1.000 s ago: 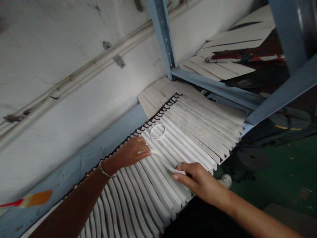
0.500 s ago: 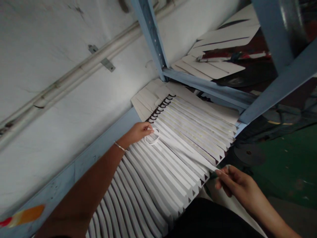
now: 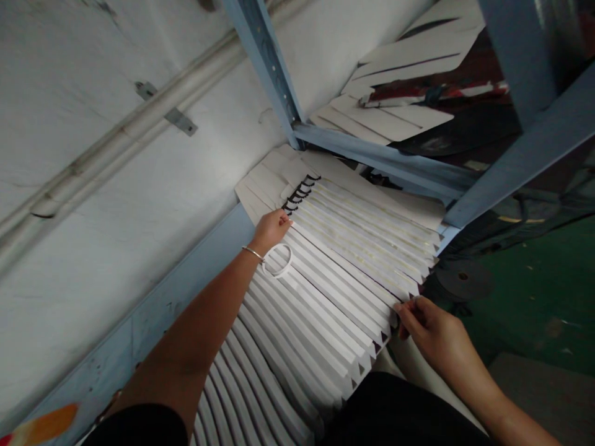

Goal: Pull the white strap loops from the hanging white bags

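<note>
A long fanned row of white strips (image 3: 325, 310) lies side by side, their ends pointed at the near edge. My left hand (image 3: 273, 228) is closed in a pinch at the far end of one white strip (image 3: 344, 260), near the dark ends of the row. At the strip's near end, my right hand (image 3: 427, 319) pinches it between thumb and fingers. The strip lies straight along the row between both hands. A white ring-shaped band (image 3: 277, 260) rests on the strips beside my left wrist, which wears a thin bracelet. Yellowish streaks mark the strips farther along.
A blue metal frame (image 3: 372, 152) rises behind the row, with flat pale sheets (image 3: 381, 118) beyond it. Cardboard-like sheets (image 3: 263, 179) lie under the row's far end. A pipe (image 3: 116, 139) runs along the white wall at left. A dark round disc (image 3: 462, 277) sits low at right.
The strip stretched between my hands has come down flat onto the row. My left hand has moved farther up and let go of the ring-shaped band. My right hand has shifted slightly up and left.
</note>
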The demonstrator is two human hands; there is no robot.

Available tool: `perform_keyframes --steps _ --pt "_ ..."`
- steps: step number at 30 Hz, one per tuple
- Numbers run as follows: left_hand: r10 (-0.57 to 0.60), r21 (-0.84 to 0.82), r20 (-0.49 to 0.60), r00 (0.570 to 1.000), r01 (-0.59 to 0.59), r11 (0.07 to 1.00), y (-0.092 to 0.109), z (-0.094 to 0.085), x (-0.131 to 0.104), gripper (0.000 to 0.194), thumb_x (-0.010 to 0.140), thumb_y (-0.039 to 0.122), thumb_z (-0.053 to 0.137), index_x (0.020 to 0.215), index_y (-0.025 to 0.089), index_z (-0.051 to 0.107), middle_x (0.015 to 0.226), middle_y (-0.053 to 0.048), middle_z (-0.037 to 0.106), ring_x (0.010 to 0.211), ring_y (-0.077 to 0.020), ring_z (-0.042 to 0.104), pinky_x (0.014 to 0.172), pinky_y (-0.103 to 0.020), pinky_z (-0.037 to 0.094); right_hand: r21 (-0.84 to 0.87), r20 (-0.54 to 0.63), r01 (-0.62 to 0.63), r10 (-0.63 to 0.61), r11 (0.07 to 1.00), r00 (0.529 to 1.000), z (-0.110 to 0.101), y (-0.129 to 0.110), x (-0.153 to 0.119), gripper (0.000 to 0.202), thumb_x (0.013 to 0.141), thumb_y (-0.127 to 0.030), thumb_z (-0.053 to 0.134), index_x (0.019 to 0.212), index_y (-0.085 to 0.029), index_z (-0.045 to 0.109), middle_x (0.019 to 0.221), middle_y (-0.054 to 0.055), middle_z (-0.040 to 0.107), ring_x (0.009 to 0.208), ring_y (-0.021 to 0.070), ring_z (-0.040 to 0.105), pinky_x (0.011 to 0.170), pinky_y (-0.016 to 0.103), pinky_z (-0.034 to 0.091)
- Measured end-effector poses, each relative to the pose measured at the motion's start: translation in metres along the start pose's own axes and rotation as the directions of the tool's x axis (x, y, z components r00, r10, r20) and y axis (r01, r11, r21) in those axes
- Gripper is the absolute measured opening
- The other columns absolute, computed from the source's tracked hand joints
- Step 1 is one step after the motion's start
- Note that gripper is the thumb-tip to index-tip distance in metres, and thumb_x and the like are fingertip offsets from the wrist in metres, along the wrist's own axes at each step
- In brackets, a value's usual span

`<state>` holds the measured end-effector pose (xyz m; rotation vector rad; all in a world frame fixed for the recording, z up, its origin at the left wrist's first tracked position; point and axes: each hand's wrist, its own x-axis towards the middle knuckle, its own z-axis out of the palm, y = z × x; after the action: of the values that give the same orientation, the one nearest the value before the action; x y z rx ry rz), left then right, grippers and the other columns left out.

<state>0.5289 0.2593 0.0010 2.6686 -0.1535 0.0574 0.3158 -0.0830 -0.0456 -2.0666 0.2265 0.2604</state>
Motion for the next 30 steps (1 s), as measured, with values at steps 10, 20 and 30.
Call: perform_keyframes --steps 10,20,30 --pt "-0.019 0.036 -0.039 0.999 0.021 0.999 -0.003 0.005 -0.003 0.015 0.082 0.031 0.064 0.077 0.017 0.061 0.074 -0.002 0.065 0.07 -0.0154 0.057 0.066 -0.026 0.041 -0.107 -0.068 -0.056 0.049 0.993 0.997 0.001 -0.012 0.007 0.038 0.08 -0.06 0.046 0.066 -0.025 0.048 0.052 0.0 0.055 0.05 0.0182 0.051 0.055 0.03 0.033" --pt "-0.05 0.055 -0.016 0.999 0.051 0.997 -0.003 0.008 0.001 0.016 0.082 0.03 0.064 0.075 0.017 0.059 0.072 -0.001 0.063 0.067 -0.0147 0.055 0.062 -0.025 0.038 -0.172 -0.072 -0.052 0.041 0.984 0.997 0.001 -0.007 0.012 0.035 0.081 -0.057 0.046 0.066 -0.025 0.049 0.055 0.0 0.054 0.051 0.0176 0.051 0.057 0.031 0.032" --pt "-0.103 0.114 0.019 0.995 0.1 0.988 0.004 0.007 0.003 0.016 0.084 0.03 0.065 0.075 0.018 0.059 0.072 -0.001 0.063 0.066 -0.0153 0.054 0.06 -0.025 0.036 -0.278 -0.069 0.004 -0.024 0.961 0.997 0.005 0.0 0.011 0.033 0.09 -0.051 0.046 0.07 -0.024 0.049 0.058 0.0 0.058 0.054 0.0187 0.057 0.057 0.03 0.032"
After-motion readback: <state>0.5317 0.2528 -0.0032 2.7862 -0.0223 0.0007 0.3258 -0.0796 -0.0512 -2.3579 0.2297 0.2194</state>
